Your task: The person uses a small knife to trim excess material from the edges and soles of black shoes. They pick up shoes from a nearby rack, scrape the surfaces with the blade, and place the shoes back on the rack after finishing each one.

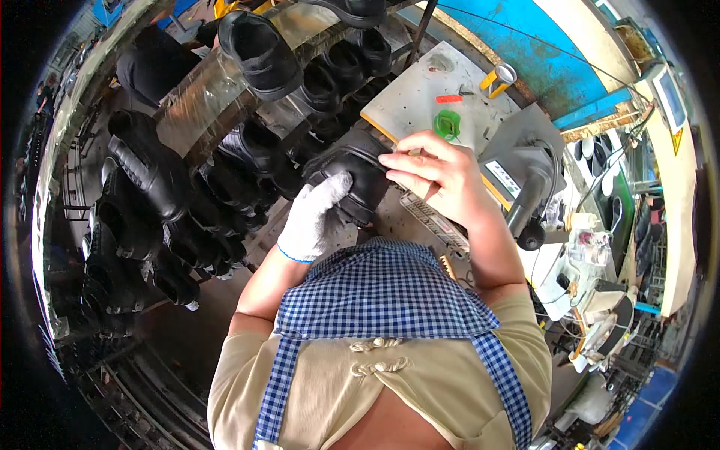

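A black leather shoe [366,178] is held up in front of my chest. My left hand [311,216], in a white knitted glove with a blue cuff edge, grips it from the left, thumb pressed on the upper. My bare right hand [444,171] is at the shoe's right edge, its fingertips pinched together against the rim. Whether a small thing sits between those fingertips is too small to tell. The fingers of my left hand under the shoe are hidden.
Racks with several black shoes [259,52] stand to the left and ahead. On a pale worktable [409,97] are a green container [447,124], a red strip [448,98] and a yellow can [498,79]. A grey machine [525,154] with a dark tube stands right.
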Tool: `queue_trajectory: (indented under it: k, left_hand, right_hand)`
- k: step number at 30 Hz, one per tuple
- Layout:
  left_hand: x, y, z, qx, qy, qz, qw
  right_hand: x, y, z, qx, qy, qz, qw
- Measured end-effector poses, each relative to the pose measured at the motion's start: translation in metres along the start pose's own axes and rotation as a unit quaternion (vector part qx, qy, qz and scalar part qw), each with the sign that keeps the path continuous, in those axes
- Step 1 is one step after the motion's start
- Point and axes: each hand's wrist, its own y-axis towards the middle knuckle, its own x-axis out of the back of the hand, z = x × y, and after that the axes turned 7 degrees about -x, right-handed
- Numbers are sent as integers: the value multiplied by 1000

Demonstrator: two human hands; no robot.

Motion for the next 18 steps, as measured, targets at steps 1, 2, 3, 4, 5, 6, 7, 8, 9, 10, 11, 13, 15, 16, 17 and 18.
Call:
queue_trajectory:
  k: [1, 2, 3, 4, 5, 6, 7, 8, 9, 10, 11, 13, 15, 16, 17, 18]
  left_hand:
    - [-3, -2, -3, -9, 31, 2, 999]
    - [-5, -4, -4, -12, 26, 5, 1000]
    - [-7, -5, -4, -16, 22, 9, 1000]
    - [-9, -5, -4, -21, 18, 12, 1000]
    - [-12, -6, -4, -24, 25, 3, 999]
    - [-16, -6, -3, -27, 32, -7, 999]
    - [-18, -6, -3, -30, 39, -17, 999]
    - [-15, -6, -3, -24, 41, -22, 999]
    - [-11, -5, -2, -18, 43, -26, 999]
    - [-7, -6, -1, -11, 45, -30, 998]
    - [-5, -7, -1, -14, 40, -11, 999]
    - [0, -7, -3, -21, 28, 34, 999]
    - [3, -9, -1, -21, 15, -3, 1000]
    - [1, -10, -1, -33, 9, -15, 999]
    - [-1, -10, -1, -45, 3, -26, 999]
    - [-1, -9, 0, -56, -2, -28, 998]
  right_hand:
    - [4, 3, 3, 8, -3, 25, 1000]
    - [10, 5, 6, 16, -6, 50, 999]
    - [13, 7, 9, 25, -9, 75, 997]
    - [15, 10, 11, 47, -22, 92, 994]
    - [17, 13, 13, 68, -36, 108, 991]
    - [18, 14, 13, 90, -49, 125, 987]
    - [16, 15, 14, 85, -80, 136, 984]
    - [11, 16, 15, 80, -110, 147, 980]
    - [7, 15, 16, 74, -141, 157, 975]
    - [2, 13, 9, 43, -93, 163, 981]
    - [-4, 7, 0, -61, 111, 146, 981]
    - [-16, -5, -20, -254, 486, 87, 832]
    - [-21, -12, -24, -294, 529, -33, 796]
    - [-27, -18, -23, -315, 511, -42, 799]
    - [-33, -27, -23, -335, 492, -51, 802]
    - [-43, -36, -23, -360, 465, -50, 807]
